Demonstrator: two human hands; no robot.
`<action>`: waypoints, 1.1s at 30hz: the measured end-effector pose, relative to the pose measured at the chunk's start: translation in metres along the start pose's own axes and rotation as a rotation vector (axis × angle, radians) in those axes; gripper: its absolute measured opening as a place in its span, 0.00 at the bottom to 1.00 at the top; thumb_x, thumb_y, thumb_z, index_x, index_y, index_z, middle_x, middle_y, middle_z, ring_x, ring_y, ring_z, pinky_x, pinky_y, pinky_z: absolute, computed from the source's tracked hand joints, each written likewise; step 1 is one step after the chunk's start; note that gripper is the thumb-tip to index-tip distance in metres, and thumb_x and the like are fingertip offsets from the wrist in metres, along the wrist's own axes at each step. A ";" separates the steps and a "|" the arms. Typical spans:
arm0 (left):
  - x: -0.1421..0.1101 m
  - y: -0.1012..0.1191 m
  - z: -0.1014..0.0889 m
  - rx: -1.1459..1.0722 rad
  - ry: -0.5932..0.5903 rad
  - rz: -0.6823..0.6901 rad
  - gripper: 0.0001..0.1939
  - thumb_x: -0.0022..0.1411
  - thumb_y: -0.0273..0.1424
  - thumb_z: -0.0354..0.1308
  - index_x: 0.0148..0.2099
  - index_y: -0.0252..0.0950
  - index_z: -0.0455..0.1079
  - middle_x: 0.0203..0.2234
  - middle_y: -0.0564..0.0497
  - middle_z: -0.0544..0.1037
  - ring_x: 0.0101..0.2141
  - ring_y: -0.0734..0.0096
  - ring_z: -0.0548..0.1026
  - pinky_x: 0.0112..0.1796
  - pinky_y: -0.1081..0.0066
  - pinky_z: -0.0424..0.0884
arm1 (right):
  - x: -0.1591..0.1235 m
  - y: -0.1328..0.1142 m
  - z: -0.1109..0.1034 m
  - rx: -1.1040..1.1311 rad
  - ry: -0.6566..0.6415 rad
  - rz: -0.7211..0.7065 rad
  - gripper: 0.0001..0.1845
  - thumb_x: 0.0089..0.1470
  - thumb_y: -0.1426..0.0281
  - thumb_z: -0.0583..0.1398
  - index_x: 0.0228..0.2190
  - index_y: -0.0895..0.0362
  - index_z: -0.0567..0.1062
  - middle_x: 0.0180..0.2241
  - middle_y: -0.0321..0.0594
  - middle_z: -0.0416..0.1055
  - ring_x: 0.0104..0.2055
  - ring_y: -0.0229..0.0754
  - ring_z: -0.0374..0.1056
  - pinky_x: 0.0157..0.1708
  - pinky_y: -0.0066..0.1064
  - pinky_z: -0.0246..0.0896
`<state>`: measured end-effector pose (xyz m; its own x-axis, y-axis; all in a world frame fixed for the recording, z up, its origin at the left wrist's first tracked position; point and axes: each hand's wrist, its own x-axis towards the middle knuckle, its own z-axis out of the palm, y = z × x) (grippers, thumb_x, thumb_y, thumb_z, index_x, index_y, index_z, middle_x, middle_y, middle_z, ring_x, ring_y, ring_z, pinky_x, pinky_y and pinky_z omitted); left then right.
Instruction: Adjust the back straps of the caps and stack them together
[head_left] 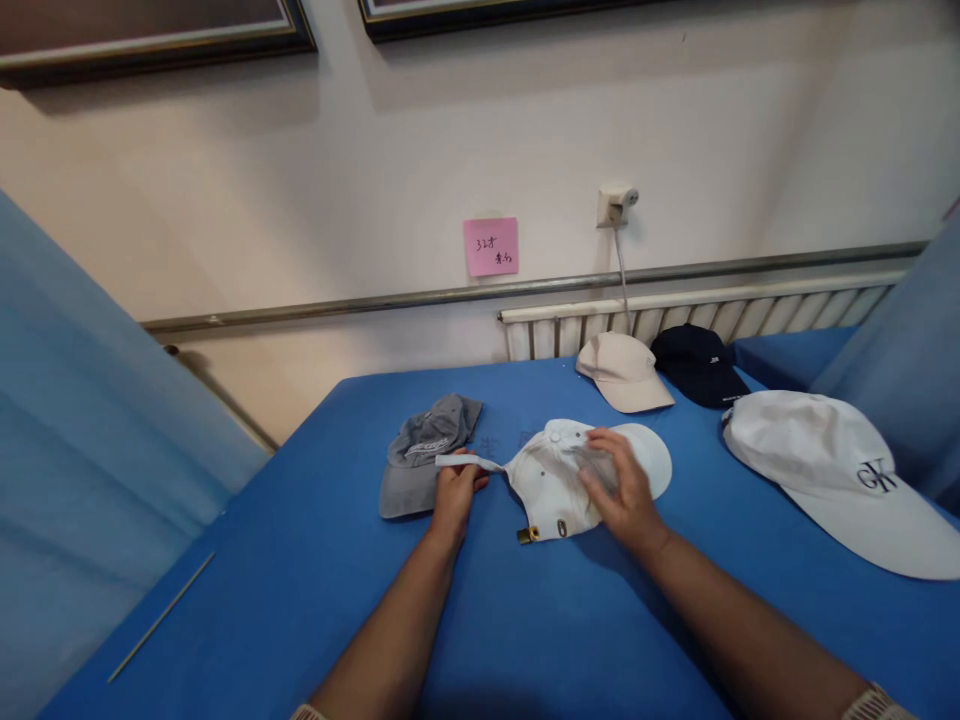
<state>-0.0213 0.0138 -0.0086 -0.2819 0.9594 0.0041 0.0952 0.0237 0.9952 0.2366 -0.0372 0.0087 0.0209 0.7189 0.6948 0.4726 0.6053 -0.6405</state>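
Observation:
A white cap (pixel 555 478) lies flattened on the blue table (pixel 525 620), its brim pointing right and a brass buckle at its near edge. My left hand (pixel 454 492) pinches the cap's white back strap (pixel 469 462), which is stretched out to the left. My right hand (pixel 619 485) lies flat on the crown with its fingers spread, pressing the cap down.
A grey cap (pixel 424 450) sits just left of my left hand. A beige cap (pixel 622 372) and a dark navy cap (pixel 697 365) rest at the table's far edge. A large white cap with a black logo (pixel 825 470) lies at the right. Blue curtains flank both sides.

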 end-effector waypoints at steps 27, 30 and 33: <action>-0.043 0.019 0.023 -0.441 -0.352 -0.385 0.12 0.57 0.34 0.63 0.42 0.33 0.72 0.45 0.40 0.77 0.42 0.63 0.77 0.44 0.66 0.70 | 0.005 0.026 0.007 1.491 0.182 1.015 0.29 0.51 0.80 0.60 0.54 0.50 0.67 0.47 0.36 0.76 0.50 0.42 0.71 0.51 0.37 0.67; -0.060 0.017 0.037 -0.428 -0.499 -0.363 0.17 0.54 0.36 0.66 0.43 0.34 0.72 0.43 0.42 0.78 0.42 0.64 0.76 0.44 0.66 0.69 | -0.011 0.003 0.029 1.478 0.016 1.067 0.32 0.47 0.79 0.64 0.54 0.52 0.68 0.48 0.38 0.75 0.49 0.44 0.71 0.50 0.37 0.66; -0.061 0.016 0.040 -0.473 -0.422 -0.316 0.17 0.50 0.36 0.69 0.40 0.33 0.70 0.37 0.45 0.79 0.37 0.65 0.76 0.42 0.66 0.70 | -0.021 -0.011 0.038 1.362 -0.191 1.112 0.27 0.46 0.74 0.68 0.49 0.56 0.72 0.46 0.42 0.76 0.45 0.44 0.73 0.44 0.34 0.67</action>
<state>0.0354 -0.0331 0.0035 0.1752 0.9560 -0.2355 -0.3820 0.2865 0.8786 0.1978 -0.0461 -0.0116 -0.3484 0.9159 -0.1993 -0.6949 -0.3950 -0.6009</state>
